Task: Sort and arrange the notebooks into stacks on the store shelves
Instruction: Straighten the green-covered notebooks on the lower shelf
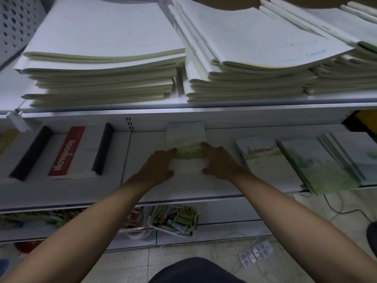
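A small stack of notebooks with a pale landscape cover [186,144] lies on the middle shelf [183,190], its far end under the upper shelf. My left hand [158,166] grips its left edge and my right hand [219,160] grips its right edge, thumbs at the near corners. To the right lie more landscape notebooks: one flat [265,160] and a fanned, slanted pile [322,166]. At the left of the same shelf sit grey notebooks with black spines and a red-banded "Notebook" cover [65,152].
The upper shelf [183,108] carries tall stacks of white notebooks at left [102,58] and right [255,54]. Below, a white basket of small colourful items [175,220] sits on the lowest shelf. A power strip [256,253] and cables lie on the tiled floor.
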### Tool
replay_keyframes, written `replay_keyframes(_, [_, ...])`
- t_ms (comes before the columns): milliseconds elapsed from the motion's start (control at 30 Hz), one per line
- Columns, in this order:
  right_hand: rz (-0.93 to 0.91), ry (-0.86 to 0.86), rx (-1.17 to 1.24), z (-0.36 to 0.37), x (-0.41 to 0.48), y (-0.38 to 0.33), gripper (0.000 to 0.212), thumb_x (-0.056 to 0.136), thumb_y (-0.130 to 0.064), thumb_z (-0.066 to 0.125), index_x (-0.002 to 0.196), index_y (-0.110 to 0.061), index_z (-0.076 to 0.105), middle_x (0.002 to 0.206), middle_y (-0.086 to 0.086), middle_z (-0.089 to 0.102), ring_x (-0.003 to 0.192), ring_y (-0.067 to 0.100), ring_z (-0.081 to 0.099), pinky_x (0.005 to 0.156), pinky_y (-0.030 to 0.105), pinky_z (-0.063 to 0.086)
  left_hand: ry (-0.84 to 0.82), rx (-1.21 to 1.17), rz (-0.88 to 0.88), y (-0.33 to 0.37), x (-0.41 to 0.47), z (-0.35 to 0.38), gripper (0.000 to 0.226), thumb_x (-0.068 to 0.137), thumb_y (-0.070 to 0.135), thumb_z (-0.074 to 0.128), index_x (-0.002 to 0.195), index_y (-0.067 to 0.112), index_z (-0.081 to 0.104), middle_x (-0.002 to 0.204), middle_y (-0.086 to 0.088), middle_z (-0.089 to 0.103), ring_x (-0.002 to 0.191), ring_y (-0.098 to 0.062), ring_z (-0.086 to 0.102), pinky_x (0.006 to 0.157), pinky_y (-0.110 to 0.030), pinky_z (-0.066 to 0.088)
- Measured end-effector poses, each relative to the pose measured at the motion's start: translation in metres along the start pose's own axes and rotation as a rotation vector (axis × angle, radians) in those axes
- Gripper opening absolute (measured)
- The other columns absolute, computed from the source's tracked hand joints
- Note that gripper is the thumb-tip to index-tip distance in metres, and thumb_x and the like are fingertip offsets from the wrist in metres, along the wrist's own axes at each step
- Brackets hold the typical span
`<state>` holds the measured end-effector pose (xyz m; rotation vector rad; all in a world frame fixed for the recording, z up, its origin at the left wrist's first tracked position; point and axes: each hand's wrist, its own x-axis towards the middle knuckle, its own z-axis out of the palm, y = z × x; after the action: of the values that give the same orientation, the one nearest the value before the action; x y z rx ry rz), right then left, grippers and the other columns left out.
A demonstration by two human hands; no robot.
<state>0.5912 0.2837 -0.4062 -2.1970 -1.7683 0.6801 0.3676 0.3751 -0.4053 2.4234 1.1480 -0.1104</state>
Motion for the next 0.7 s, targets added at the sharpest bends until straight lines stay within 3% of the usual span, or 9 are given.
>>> replay_keyframes(167, [0.014,-0.027,0.006,-0.007,0.004,-0.002,0.113,0.072,-0.027,0.089,0.160,-0.019,0.018,0.142,0.027,0.047,0.127,0.040,0.050,0.101,0.039,0.047,0.038,-0.043,0.016,-0.004,-0.001,-0.003,0.086,0.090,0.025,0.079,0.161,0.017,0.031,0.145,-0.016,0.056,0.128,-0.034,0.055,0.105,-0.037,0.043])
replay_keyframes(333, [0.047,-0.021,-0.034,-0.007,-0.001,-0.005,0.110,0.076,-0.034,0.086,0.160,-0.018,0.017,0.143,0.027,0.046,0.128,0.040,0.050,0.101,0.038,0.045,0.027,-0.047,0.004,-0.001,-0.008,0.006,0.080,0.100,0.022,0.065,0.164,0.015,0.018,0.163,-0.015,0.035,0.146,-0.033,0.037,0.118,-0.037,0.030])
replay_keyframes(467, [0.115,-0.048,-0.017,-0.009,-0.017,-0.002,0.116,0.078,-0.041,0.083,0.161,-0.015,0.007,0.152,0.019,0.041,0.135,0.034,0.045,0.106,0.039,0.043,-0.014,-0.036,-0.037,0.009,-0.008,0.001,0.096,0.095,0.040,0.069,0.165,0.020,0.006,0.165,-0.017,0.028,0.149,-0.036,0.032,0.118,-0.040,0.032])
replay_keyframes(567, [0.215,0.051,0.086,-0.017,-0.045,0.012,0.097,0.088,-0.051,0.071,0.161,-0.021,0.015,0.159,0.008,0.036,0.141,0.027,0.039,0.115,0.038,0.035,0.035,-0.016,-0.021,0.028,-0.012,-0.004,0.092,0.098,0.053,0.059,0.165,0.020,0.006,0.170,-0.016,0.012,0.156,-0.035,0.017,0.124,-0.043,0.022])
replay_keyframes(700, [0.264,0.337,0.084,-0.039,-0.088,0.048,0.058,0.100,-0.037,0.057,0.150,-0.013,0.042,0.150,0.009,0.049,0.133,0.029,0.049,0.111,0.036,0.038,0.178,-0.066,0.192,0.080,-0.017,0.000,0.066,0.102,0.037,0.055,0.159,0.013,0.033,0.162,-0.011,0.036,0.148,-0.029,0.032,0.118,-0.033,0.028])
